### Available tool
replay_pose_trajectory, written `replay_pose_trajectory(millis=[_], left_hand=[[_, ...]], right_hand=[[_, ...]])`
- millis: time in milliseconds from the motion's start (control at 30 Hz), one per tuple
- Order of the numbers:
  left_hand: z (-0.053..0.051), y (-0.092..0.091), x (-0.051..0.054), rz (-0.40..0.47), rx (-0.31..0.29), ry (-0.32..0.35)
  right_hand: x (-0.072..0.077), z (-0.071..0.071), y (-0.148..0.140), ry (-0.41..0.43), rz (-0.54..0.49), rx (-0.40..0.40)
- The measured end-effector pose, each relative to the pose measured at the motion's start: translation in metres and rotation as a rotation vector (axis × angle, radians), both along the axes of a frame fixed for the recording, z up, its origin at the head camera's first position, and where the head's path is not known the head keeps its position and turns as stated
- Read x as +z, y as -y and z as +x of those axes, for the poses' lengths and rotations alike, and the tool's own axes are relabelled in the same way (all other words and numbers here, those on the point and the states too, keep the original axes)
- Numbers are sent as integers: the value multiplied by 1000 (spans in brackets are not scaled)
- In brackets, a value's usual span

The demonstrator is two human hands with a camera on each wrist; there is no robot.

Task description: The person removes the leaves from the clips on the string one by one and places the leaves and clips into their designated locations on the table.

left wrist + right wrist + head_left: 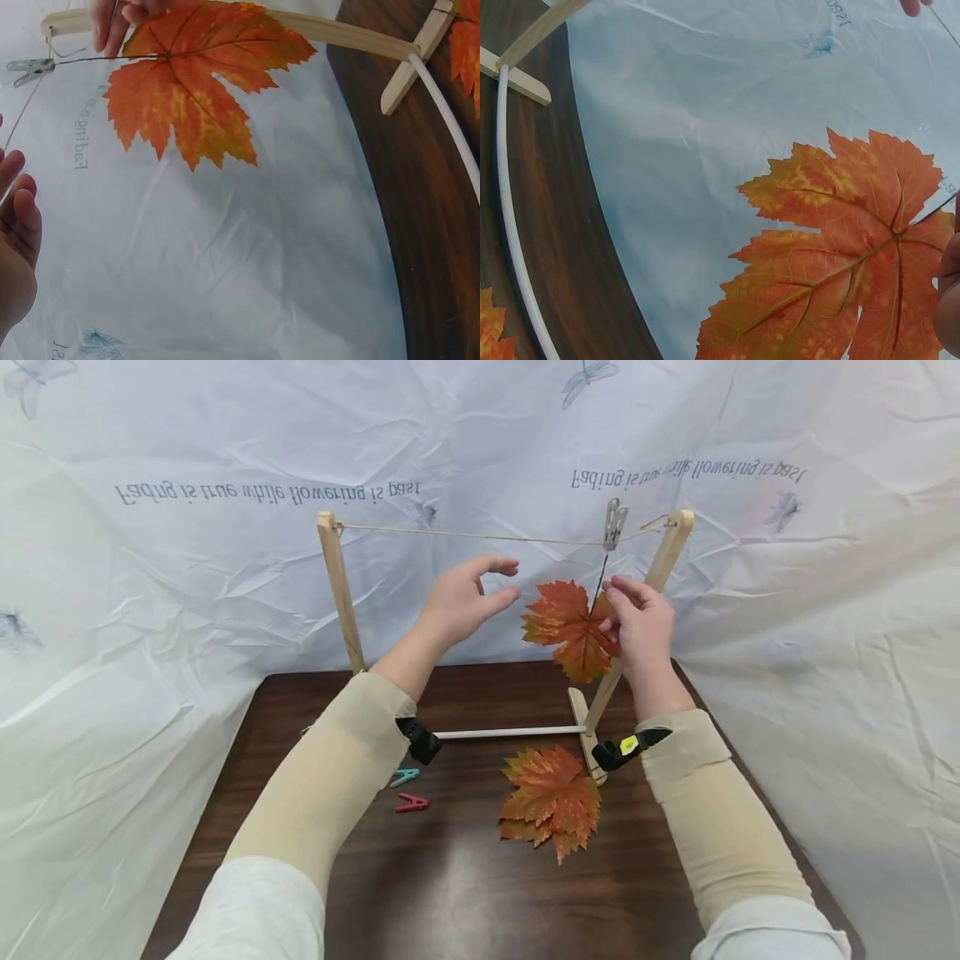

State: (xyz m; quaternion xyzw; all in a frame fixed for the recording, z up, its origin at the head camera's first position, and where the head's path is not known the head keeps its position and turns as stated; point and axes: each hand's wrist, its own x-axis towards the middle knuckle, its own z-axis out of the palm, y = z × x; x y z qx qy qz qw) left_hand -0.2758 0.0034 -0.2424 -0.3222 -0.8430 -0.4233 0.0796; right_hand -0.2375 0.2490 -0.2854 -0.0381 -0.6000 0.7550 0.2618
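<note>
An orange-red maple leaf (pixel 572 628) hangs by its dark stem from a pale clothespin (pixel 613 525) clipped on a string (pixel 480 536). My right hand (pixel 643 625) is beside the stem and the leaf's right side. Its fingers are fairly straight near the stem, and no clear pinch shows; the leaf partly hides the fingertips in the left wrist view. My left hand (pixel 467 600) is left of the leaf and below the string, with thumb and fingers apart and nothing between them. In the left wrist view, the clothespin (pixel 31 70) bites the stem's end.
The string spans two wooden posts (pixel 341 593) joined low down by a white rod (pixel 510 732). More maple leaves (pixel 551 802) lie stacked on the dark table (pixel 450 893). A teal clothespin (pixel 405 777) and a red clothespin (pixel 412 802) lie left of them. White printed sheeting (pixel 187 577) surrounds the table.
</note>
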Motion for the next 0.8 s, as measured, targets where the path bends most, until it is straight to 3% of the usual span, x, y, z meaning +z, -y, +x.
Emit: replay_pose_trajectory(millis=[267,800], left_hand=[[-4,-1,11,68,-38,61],[0,-12,35,103,-43,168]], right_hand=[[3,-5,3,56,126,-1],[7,-7,6,83,166,22]])
